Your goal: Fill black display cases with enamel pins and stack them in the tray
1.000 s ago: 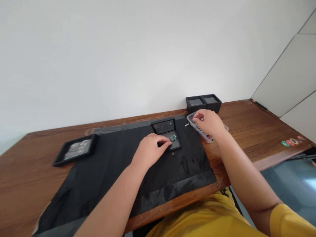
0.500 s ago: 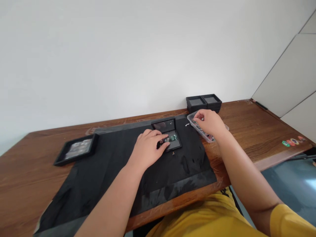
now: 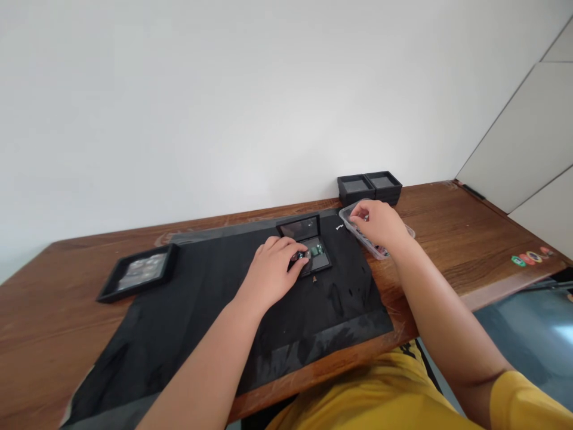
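Touching left hand (open black case)

Over the last second the left hand has crept a little toward the desk's far edge, onto the left part of the open black case, and its fingertips now pinch a small dark round piece beside the green piece.

Bright, soft, even light, probably daylight from the right. White wall near blown out. Faint shadow under left hand on black mat. Pale glare on open case lid and flat tray. Wide-angle bending at edges. Small parts soft, unreadable.
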### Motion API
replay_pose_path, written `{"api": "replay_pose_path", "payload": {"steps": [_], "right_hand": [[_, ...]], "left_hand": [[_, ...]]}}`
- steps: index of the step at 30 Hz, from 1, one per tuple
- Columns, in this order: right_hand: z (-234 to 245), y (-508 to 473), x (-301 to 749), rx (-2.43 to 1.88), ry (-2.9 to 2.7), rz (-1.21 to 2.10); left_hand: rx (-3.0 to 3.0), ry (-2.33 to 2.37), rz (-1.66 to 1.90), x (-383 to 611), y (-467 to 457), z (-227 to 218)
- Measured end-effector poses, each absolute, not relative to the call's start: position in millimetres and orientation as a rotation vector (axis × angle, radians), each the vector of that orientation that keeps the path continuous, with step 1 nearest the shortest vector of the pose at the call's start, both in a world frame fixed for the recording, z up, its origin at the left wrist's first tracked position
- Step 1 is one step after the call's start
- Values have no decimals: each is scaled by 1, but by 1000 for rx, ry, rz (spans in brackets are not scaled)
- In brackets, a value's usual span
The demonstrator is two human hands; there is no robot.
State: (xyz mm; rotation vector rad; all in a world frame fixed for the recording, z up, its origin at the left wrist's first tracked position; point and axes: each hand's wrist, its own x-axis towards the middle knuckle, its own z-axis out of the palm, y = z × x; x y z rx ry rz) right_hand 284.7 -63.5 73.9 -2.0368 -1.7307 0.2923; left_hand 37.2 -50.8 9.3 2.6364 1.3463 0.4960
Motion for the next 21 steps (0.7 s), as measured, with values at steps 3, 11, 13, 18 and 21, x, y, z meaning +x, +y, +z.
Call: {"api": "replay_pose_path", "payload": {"steps": [3,11,13,18,21], "right_hand": [[75,-64,284,-2043,-1730,320],[74,-63,283,-2035,-1741,307],[73,-63,284,-2051,-1751,270],[73,-62,286,-2089,-1745,233],[73,-62,286,-2107,-1747,240]], "left_hand": [[2649,1345,497,38,-51,8],[2663,1343,461,39,-51,7],[2661,1343,450,39,-50,6],[2631,1307,458,42,-51,7],[2622,1294,467,44,-52,8]]}}
